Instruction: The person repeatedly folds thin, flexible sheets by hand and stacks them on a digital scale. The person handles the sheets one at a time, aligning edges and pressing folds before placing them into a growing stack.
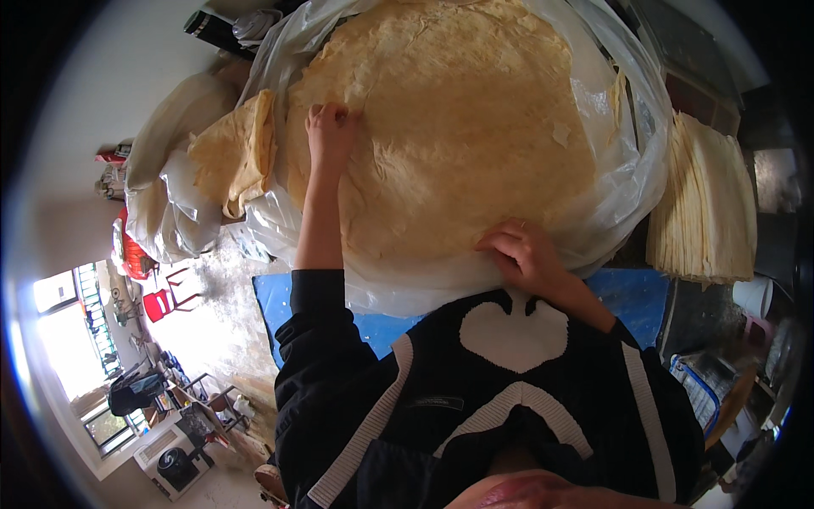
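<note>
A large round thin yellowish sheet (pixel 470 140), like flatbread or tofu skin, lies spread before me on clear plastic sheeting (pixel 636 184). Its surface is creased, and sheet edges beneath suggest a pile. My left hand (pixel 331 130) is at the sheet's left part, fingers curled and pinching a crease. At the near edge rests my right hand (pixel 524 251), bent at the wrist, its fingertips touching the sheet; whether they grip it is unclear. A folded piece of similar sheet (pixel 238 149) sits left of my left hand.
A thick stack of folded pale sheets (pixel 703 197) stands at the right, with a white cup (pixel 752 297) below it. Blue covering (pixel 626 296) shows under the near plastic. Plastic-wrapped bundles (pixel 181 172) lie left. A red chair (pixel 162 305) stands on the floor beyond.
</note>
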A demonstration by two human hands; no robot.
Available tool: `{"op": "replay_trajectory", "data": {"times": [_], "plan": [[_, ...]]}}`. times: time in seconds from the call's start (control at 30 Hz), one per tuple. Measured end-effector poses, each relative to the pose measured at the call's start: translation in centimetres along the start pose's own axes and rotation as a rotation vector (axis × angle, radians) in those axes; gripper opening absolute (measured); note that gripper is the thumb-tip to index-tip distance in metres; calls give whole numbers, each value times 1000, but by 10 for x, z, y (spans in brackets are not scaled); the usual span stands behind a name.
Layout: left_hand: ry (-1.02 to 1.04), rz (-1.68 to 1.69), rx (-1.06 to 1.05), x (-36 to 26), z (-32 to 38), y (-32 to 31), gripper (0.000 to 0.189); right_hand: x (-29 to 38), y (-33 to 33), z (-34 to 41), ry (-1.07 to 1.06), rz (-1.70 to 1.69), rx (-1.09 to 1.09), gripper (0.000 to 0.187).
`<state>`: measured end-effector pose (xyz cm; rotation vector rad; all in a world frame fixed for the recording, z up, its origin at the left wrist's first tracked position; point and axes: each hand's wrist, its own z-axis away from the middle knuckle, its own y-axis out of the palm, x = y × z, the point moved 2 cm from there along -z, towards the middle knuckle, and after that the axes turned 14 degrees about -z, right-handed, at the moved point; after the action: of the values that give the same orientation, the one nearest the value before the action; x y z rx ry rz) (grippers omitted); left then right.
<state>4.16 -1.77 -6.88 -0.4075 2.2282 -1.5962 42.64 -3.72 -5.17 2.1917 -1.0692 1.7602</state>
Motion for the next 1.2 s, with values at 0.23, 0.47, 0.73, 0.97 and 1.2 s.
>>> {"op": "replay_trajectory", "data": {"times": [0.23, 0.47, 0.73, 0.97, 1.2], "plan": [[-304, 798, 549, -18, 13, -18, 31, -7, -2, 0, -33, 118, -32, 16], [-127, 901, 891, -40, 7, -47, 27, -6, -2, -2, -8, 130, 24, 21], [-238, 1401, 949, -138, 6, -46, 31, -4, 2, -90, 226, -475, -302, 54], [401, 341, 920, -101, 40, -59, 44, -77, -21, -102, 695, -755, -371, 22], [560, 356, 1112, -54, 82, -101, 50, -76, -91, -100, 746, -860, -705, 44]]}}
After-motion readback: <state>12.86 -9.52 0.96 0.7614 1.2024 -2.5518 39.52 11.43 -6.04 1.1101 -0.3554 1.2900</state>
